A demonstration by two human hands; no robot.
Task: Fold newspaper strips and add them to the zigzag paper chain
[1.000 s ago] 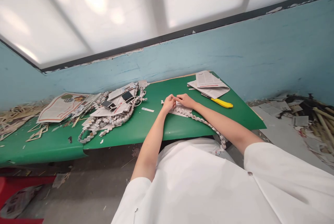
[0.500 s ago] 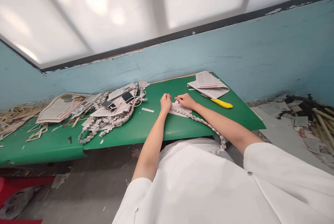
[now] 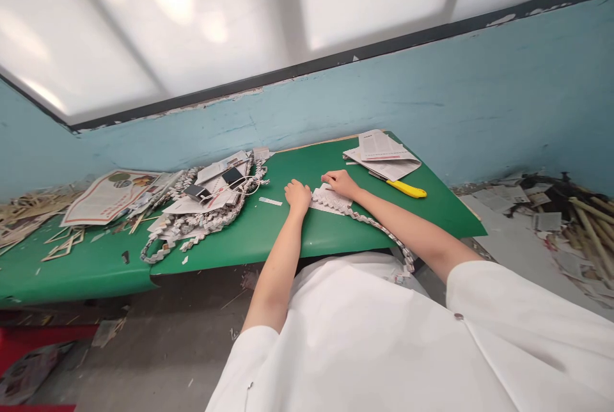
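On the green table top [image 3: 268, 233], my left hand [image 3: 298, 196] rests palm down with its fingers apart, left of a zigzag chain of folded newspaper [image 3: 374, 223]. The chain runs from between my hands, under my right forearm, and over the table's front edge. My right hand [image 3: 341, 183] is closed at the chain's upper end, thumb and forefinger together; what they pinch is too small to tell. A flat piece of paper [image 3: 330, 207] lies beneath the chain. A small pale paper strip [image 3: 270, 201] lies to the left of my left hand.
A yellow-handled cutter [image 3: 407, 189] lies by folded newspapers [image 3: 388, 156] at the back right. On the left are a heap of paper chains [image 3: 201, 226], a black device [image 3: 233, 177] with a white cable, and a printed sheet [image 3: 112, 198]. Wooden sticks [image 3: 595, 220] lie beyond the right edge.
My left hand has moved slightly left and down, away from my right hand, and its fingers have opened out onto the table. My right hand stays by the chain.
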